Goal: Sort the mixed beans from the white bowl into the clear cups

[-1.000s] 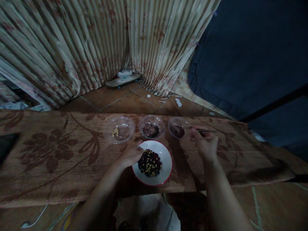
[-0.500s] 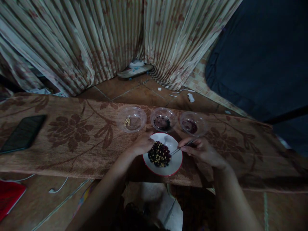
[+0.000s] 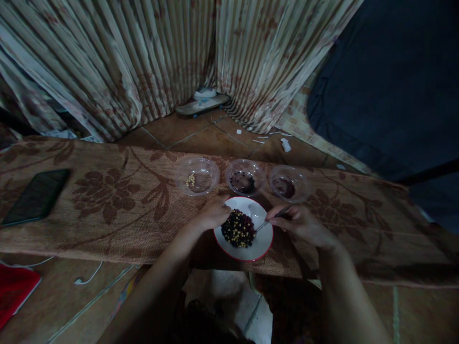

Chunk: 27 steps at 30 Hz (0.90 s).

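Observation:
A white plate with a red rim [image 3: 258,243] sits at the near edge of a cloth-covered table [image 3: 107,210] and holds a heap of mixed dark and pale beans [image 3: 237,228]. My left hand [image 3: 212,213] grips the plate's left rim, fingers curled. My right hand [image 3: 301,223] pinches thin metal tweezers [image 3: 270,219] whose tips reach the right side of the bean heap. Behind the plate stand three clear bowls: the left one [image 3: 197,175] holds a few pale beans, the middle one [image 3: 245,177] dark beans, the right one [image 3: 289,183] reddish beans.
A dark phone [image 3: 36,196] lies on the cloth at far left. Striped curtains [image 3: 143,62] hang behind, with a sandal [image 3: 202,104] on the tiled floor. A dark mattress [image 3: 390,81] fills the right. A red object [image 3: 14,291] and a white cable [image 3: 88,278] lie lower left.
My right hand came back from the right bowl with the tweezers and brought their tips to the bean heap on the plate. The view shifted left. My left hand stayed on the plate.

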Motion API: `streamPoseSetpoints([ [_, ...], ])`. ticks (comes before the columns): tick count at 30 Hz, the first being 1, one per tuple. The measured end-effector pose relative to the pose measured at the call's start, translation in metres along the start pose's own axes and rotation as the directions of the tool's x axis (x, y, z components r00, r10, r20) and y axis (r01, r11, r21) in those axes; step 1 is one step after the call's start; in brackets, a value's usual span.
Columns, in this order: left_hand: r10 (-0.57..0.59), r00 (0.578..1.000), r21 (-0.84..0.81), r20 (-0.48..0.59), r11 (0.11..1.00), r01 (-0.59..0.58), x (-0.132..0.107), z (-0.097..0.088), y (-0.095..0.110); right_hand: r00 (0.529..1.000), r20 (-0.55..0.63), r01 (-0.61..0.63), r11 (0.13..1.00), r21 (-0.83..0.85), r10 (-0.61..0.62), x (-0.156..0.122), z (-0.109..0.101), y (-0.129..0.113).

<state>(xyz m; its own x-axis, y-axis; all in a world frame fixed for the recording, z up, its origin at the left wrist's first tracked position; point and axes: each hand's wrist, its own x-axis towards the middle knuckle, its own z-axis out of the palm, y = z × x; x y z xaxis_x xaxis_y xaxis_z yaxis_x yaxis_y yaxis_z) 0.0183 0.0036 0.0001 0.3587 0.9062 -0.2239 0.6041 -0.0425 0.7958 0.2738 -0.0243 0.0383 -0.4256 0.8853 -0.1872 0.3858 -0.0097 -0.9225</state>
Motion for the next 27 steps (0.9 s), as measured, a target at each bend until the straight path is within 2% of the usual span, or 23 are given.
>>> streamPoseSetpoints([
  [6,0.016,1.0,-0.044,0.012,0.999,-0.016,0.002,0.002,-0.004,0.999,-0.043,0.027,1.0,0.013,-0.027,-0.001,0.0,-0.001],
  [9,0.021,1.0,-0.028,0.012,0.999,-0.02,0.002,0.002,-0.004,0.99,-0.137,0.035,0.999,0.038,-0.029,-0.004,-0.005,0.0],
  [11,0.029,1.0,-0.004,0.003,1.0,-0.029,0.001,0.001,-0.003,0.966,-0.257,0.064,0.995,0.081,-0.041,-0.006,-0.011,0.002],
  [13,0.031,0.999,0.018,-0.006,0.999,-0.031,0.0,0.0,-0.002,0.893,-0.445,0.132,0.985,0.113,-0.069,-0.006,-0.02,0.005],
  [14,0.031,0.999,0.024,-0.007,0.999,-0.031,0.0,-0.001,-0.002,0.831,-0.551,0.173,0.978,0.119,-0.081,-0.006,-0.025,0.006],
  [16,0.026,0.999,0.043,-0.024,0.999,-0.025,0.0,-0.001,-0.002,0.672,-0.736,0.24,0.964,0.117,-0.078,-0.004,-0.035,0.01],
  [18,0.027,0.999,0.047,-0.035,0.999,-0.025,0.0,-0.001,-0.002,0.533,-0.844,0.25,0.963,0.098,-0.052,-0.001,-0.043,0.013],
  [20,0.024,0.999,0.031,-0.024,0.999,-0.024,0.0,-0.002,-0.002,0.471,-0.882,0.203,0.977,0.07,-0.035,0.002,-0.047,0.017],
  [22,0.018,1.0,0.016,-0.002,1.0,-0.018,0.0,-0.002,-0.001,0.471,-0.881,0.155,0.987,0.039,-0.039,0.005,-0.046,0.019],
  [24,0.013,1.0,0.019,0.009,1.0,-0.014,0.0,-0.002,-0.001,0.505,-0.861,0.142,0.99,0.012,-0.062,0.006,-0.041,0.018],
  [26,0.019,1.0,0.028,0.004,0.999,-0.019,0.0,-0.001,-0.002,0.574,-0.813,0.169,0.986,-0.007,-0.104,0.005,-0.032,0.014],
  [27,0.025,1.0,0.028,-0.003,0.999,-0.024,0.0,0.0,-0.002,0.632,-0.765,0.181,0.983,-0.007,-0.122,0.003,-0.027,0.011],
])
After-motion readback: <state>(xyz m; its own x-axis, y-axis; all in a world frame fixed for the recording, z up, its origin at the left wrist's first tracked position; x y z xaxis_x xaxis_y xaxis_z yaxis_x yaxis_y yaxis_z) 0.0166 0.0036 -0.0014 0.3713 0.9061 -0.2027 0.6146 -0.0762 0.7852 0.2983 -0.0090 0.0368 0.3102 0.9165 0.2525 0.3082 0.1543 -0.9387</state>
